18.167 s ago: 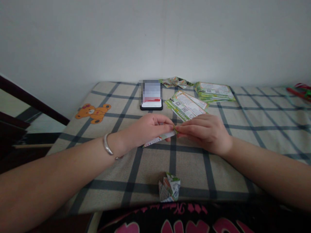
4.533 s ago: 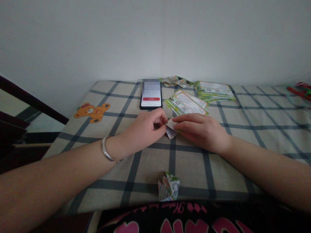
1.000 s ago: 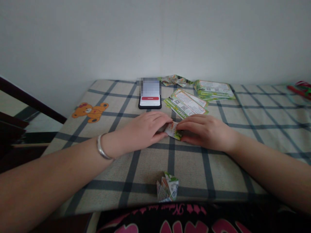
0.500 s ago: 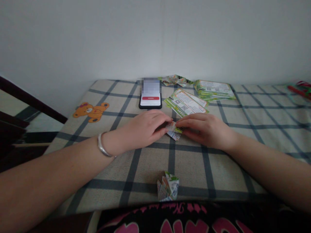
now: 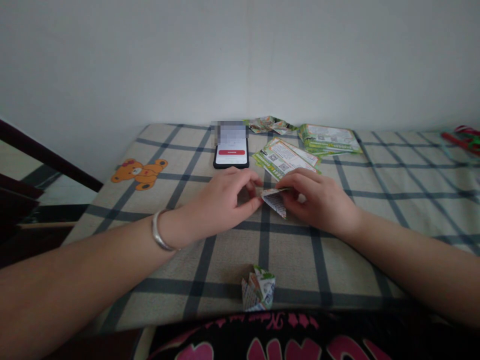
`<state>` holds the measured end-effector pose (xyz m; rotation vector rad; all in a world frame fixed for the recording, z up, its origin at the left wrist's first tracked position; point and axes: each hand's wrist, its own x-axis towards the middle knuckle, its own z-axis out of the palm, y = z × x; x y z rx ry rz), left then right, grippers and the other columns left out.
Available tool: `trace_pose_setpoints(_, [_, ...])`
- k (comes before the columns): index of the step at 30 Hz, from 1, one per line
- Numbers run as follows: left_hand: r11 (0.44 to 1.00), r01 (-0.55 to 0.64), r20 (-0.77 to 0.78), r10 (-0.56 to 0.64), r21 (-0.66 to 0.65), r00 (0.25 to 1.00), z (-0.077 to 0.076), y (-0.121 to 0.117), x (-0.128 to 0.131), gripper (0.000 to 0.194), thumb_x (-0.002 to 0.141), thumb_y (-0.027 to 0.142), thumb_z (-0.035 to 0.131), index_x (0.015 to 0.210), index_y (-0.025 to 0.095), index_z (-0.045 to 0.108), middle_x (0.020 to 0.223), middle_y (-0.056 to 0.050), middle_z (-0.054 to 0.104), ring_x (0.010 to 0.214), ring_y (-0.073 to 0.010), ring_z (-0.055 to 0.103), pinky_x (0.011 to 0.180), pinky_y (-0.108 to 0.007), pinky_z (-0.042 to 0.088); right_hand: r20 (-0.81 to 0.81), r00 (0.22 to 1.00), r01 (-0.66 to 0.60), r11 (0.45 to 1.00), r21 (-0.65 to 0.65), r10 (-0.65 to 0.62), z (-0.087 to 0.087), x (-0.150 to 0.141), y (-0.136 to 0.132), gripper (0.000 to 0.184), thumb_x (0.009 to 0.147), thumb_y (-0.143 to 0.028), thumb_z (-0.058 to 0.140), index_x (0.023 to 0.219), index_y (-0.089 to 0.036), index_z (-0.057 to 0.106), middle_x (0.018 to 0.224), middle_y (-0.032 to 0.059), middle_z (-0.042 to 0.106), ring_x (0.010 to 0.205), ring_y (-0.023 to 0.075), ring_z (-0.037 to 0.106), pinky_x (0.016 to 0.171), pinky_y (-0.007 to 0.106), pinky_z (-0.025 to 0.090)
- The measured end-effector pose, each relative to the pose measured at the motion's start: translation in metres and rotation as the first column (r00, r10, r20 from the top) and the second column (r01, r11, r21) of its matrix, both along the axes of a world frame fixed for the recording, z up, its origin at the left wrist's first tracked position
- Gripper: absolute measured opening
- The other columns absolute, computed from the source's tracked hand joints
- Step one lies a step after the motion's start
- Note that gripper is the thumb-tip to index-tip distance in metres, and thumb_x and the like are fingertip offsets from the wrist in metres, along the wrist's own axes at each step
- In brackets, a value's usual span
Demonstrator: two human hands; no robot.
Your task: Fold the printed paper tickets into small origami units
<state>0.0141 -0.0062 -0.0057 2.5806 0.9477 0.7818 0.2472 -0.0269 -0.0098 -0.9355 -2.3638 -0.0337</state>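
Note:
Between my two hands, just above the checked cloth, is a small piece of folded printed paper (image 5: 275,202) with a triangular flap pointing down. My left hand (image 5: 234,197) pinches its left corner between thumb and fingertips; a silver bangle is on that wrist. The right side of the paper sits in the closed fingers of my right hand (image 5: 318,200), which hide part of it. Close to the table's front edge stands another folded paper piece (image 5: 259,289) with pointed tips, touched by neither hand.
Past my hands lie a few loose printed flyers (image 5: 283,159) and a stack of flyers (image 5: 330,139). Folded paper pieces (image 5: 270,124) rest by the wall. A phone (image 5: 231,147) lies left of them. A red object (image 5: 463,142) is at the far right of the checked tablecloth (image 5: 232,255).
The folded paper has been turned and tilted, so its triangular printed flap now faces me. My fingers have shifted their hold, the left thumb and fingers a little wider apart.

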Motion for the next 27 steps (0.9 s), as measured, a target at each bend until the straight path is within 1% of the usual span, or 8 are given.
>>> trace_pose_setpoints(3, [0.987,0.029,0.129,-0.009,-0.156,0.992,0.0,-0.003,0.002,0.021,0.087,0.028,0.062,0.103,0.018,0.054,0.094,-0.002,0.066,0.09,-0.0161,0.062,0.082,-0.033,0.05,-0.055,0.997,0.045,0.999,-0.004,-0.045,0.003,-0.004,-0.002,0.022,0.078,-0.006,0.055,0.097,-0.018,0.061,0.09,0.0038,0.062,0.075,0.0133,0.059,0.064,0.024,0.046])
trace_pose_setpoints(5, [0.975,0.043,0.173,-0.004,-0.219,0.985,-0.001,-0.004,0.003,0.021,0.087,0.03,0.063,0.101,0.018,0.055,0.094,-0.001,0.065,0.089,-0.0152,0.063,0.08,-0.031,0.051,-0.059,0.997,0.053,0.999,-0.007,-0.053,0.004,-0.006,-0.004,0.021,0.079,-0.008,0.057,0.097,-0.017,0.061,0.088,0.0034,0.061,0.072,0.0127,0.057,0.062,0.023,0.045])
trace_pose_setpoints(9, [0.976,-0.017,0.182,0.058,-0.218,0.982,-0.001,-0.005,0.005,0.011,0.087,0.027,0.061,0.094,0.019,0.057,0.089,0.001,0.064,0.085,-0.0138,0.061,0.076,-0.03,0.05,-0.055,0.998,-0.006,1.0,0.0,0.006,0.005,-0.01,-0.007,0.009,0.087,-0.018,0.06,0.095,-0.015,0.063,0.083,0.0025,0.06,0.064,0.0095,0.054,0.057,0.021,0.042])
trace_pose_setpoints(14, [0.968,-0.03,0.176,0.075,-0.248,0.982,-0.001,-0.006,0.007,0.014,0.083,0.027,0.064,0.093,0.019,0.058,0.085,0.001,0.064,0.078,-0.0132,0.061,0.07,-0.027,0.049,-0.061,0.997,-0.051,0.995,0.087,0.057,0.004,-0.009,-0.007,0.005,0.09,-0.021,0.06,0.092,-0.017,0.062,0.081,0.0018,0.061,0.068,0.0102,0.056,0.059,0.022,0.043])
trace_pose_setpoints(19, [0.973,-0.064,0.161,0.101,-0.22,0.982,-0.002,-0.011,0.01,0.008,0.079,0.018,0.064,0.086,0.018,0.059,0.078,0.003,0.063,0.071,-0.0111,0.059,0.064,-0.024,0.046,-0.05,0.996,-0.062,0.988,0.139,0.069,0.003,-0.01,-0.01,0.004,0.089,-0.021,0.06,0.09,-0.017,0.06,0.08,0.0032,0.061,0.07,0.0127,0.059,0.06,0.024,0.046])
trace_pose_setpoints(23, [0.983,-0.085,0.216,0.12,-0.163,0.969,0.001,-0.012,0.011,0.003,0.08,0.016,0.062,0.078,0.018,0.061,0.069,0.005,0.062,0.064,-0.0092,0.057,0.061,-0.023,0.043,-0.027,0.996,-0.085,0.988,0.132,0.089,0.004,-0.013,-0.013,0.004,0.089,-0.02,0.059,0.09,-0.016,0.061,0.08,0.0045,0.062,0.071,0.0139,0.06,0.06,0.025,0.047])
trace_pose_setpoints(25, [0.99,-0.093,0.244,0.118,-0.11,0.963,0.002,-0.011,0.011,0.005,0.08,0.014,0.062,0.077,0.017,0.062,0.069,0.005,0.062,0.064,-0.0087,0.057,0.062,-0.022,0.043,-0.004,0.995,-0.1,0.989,0.107,0.101,0.006,-0.015,-0.013,0.009,0.089,-0.024,0.061,0.092,-0.016,0.062,0.082,0.0054,0.063,0.072,0.0149,0.061,0.06,0.026,0.047])
trace_pose_setpoints(27, [0.994,-0.102,0.261,0.106,-0.03,0.96,0.004,-0.01,0.01,0.006,0.08,0.011,0.062,0.078,0.016,0.063,0.072,0.003,0.063,0.067,-0.0091,0.058,0.064,-0.022,0.044,-0.014,0.991,-0.128,0.989,0.08,0.13,0.008,-0.015,-0.014,0.022,0.088,-0.035,0.064,0.096,-0.015,0.064,0.087,0.0075,0.064,0.077,0.0172,0.062,0.064,0.029,0.05])
